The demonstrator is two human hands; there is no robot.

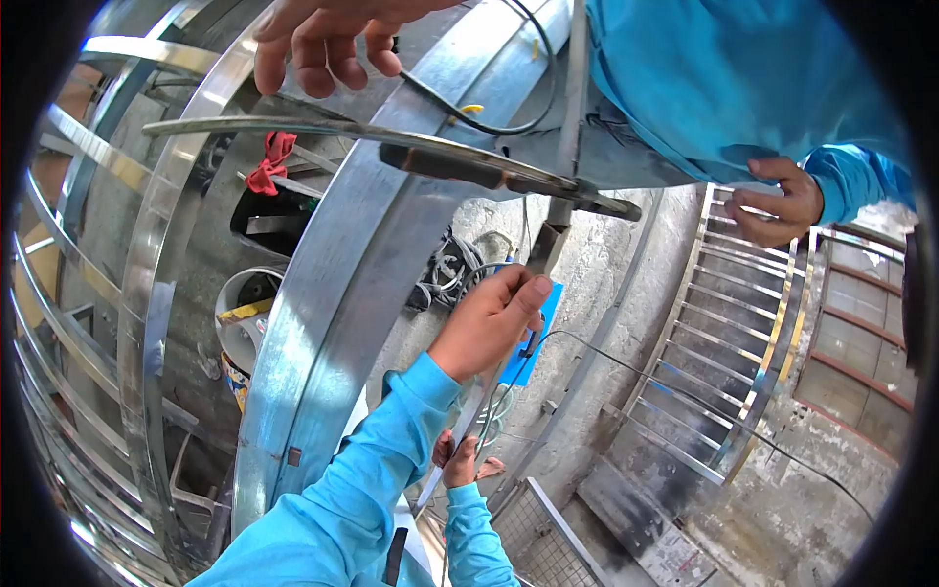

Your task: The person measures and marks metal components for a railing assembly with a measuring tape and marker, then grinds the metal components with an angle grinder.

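Observation:
My left hand [497, 318] is closed around a long narrow metal bar [548, 249] that slants down through the middle of the view. Lower down, smaller in view, my right hand [458, 460] is closed around the lower stretch of the same bar. Above my left hand, a thin curved metal strip [293, 125] and a piece with a worn brown grip [445, 168] cross the bar. A co-worker in blue stands opposite: one hand [333, 49] hangs with bent fingers at the top left, the other hand [782, 203] is at the right.
A wide curved steel beam [337, 284] runs beside my left arm, with curved metal railings [147, 264] farther left. Below are a white bucket [235, 303], a red cloth [271, 164], coiled cables [452, 274] and a blue box [548, 318]. A ladder-like metal frame [719, 333] lies right.

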